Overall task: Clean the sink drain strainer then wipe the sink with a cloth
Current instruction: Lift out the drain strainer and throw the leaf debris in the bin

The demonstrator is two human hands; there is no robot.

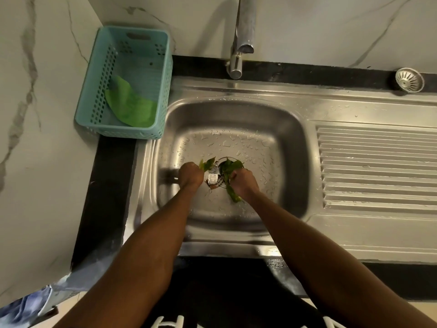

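With the left hand (pixel 190 174) and right hand (pixel 243 183) both curled around wet leaves (pixel 230 165) and a wrapper scrap (pixel 212 178) over the drain in the sink (pixel 236 119), lift slowly and together, since the strainer beneath seems hidden, keeping bits from dropping.

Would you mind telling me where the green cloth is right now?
In the head view, the green cloth lies inside the teal basket, which stands on the counter at the sink's back left corner, left of the tap.
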